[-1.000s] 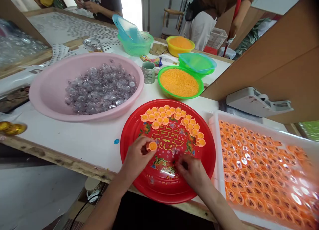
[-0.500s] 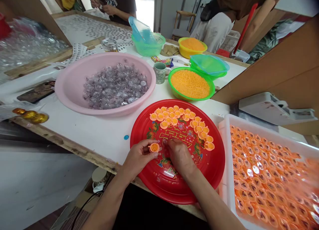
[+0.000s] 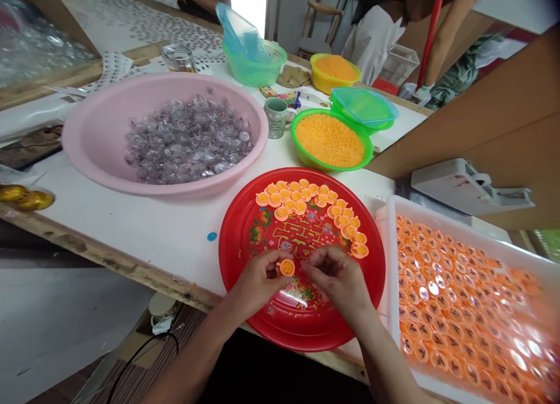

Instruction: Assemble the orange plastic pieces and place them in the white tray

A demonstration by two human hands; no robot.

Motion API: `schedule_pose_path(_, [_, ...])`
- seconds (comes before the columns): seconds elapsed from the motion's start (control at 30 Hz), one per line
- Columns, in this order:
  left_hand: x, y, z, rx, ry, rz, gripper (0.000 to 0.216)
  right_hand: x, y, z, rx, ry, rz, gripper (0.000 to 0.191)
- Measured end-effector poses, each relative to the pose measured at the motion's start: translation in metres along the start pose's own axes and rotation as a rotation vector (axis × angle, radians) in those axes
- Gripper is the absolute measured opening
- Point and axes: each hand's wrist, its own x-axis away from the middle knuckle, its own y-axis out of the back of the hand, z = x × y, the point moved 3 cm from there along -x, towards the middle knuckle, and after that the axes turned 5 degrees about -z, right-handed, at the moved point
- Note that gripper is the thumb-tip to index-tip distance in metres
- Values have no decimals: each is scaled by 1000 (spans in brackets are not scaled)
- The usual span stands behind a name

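Observation:
My left hand (image 3: 265, 280) pinches a small orange toy cup (image 3: 287, 268) filled with orange grains, its opening turned up toward me. Just right of it is my right hand (image 3: 339, 278), thumb and fingertips pressed together; whatever they hold is too small to make out. Both hands are over a red round tray (image 3: 280, 322) with a printed pattern. Along the tray's far and right side lie several more filled orange cups (image 3: 300, 208). Loose orange grains are scattered on the tray below my hands.
To the left, a pink basin (image 3: 96, 153) holds clear plastic pieces. Behind the tray are a green bowl (image 3: 332, 140) of orange grains and a mug (image 3: 276, 118). On the right, a white bin (image 3: 392, 276) contains many lidded orange cups. Other people stand across the table.
My right hand has lifted from the tray's middle and turned, its fingers now facing the cup. The cup in my left hand has shifted slightly right. The view has tilted a little.

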Motion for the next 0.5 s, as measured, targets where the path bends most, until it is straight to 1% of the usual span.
schedule_pose_path(0.07, [-3,-12,1,36,-23,43,31,7,-3,15,32,41,12,10])
schedule_pose_path(0.13, [-4,-19,0,24,-40,72,28,11,-4,23,105,89,11,6])
schedule_pose_path(0.2, [-3,-19,-1,-32,-60,67,26,13,3,23,184,117,-46,10])
schedule_pose_path(0.3, [-1,-11,-3,-119,-99,18,29,14,23,9,329,131,-134,13])
schedule_pose_path(0.4, [0,0,-5,-173,-121,-21,31,18,38,-13,475,133,-113,16])
schedule_pose_path(0.5, [0,7,-6,-131,-90,2,28,26,41,-29,523,156,-106,19])
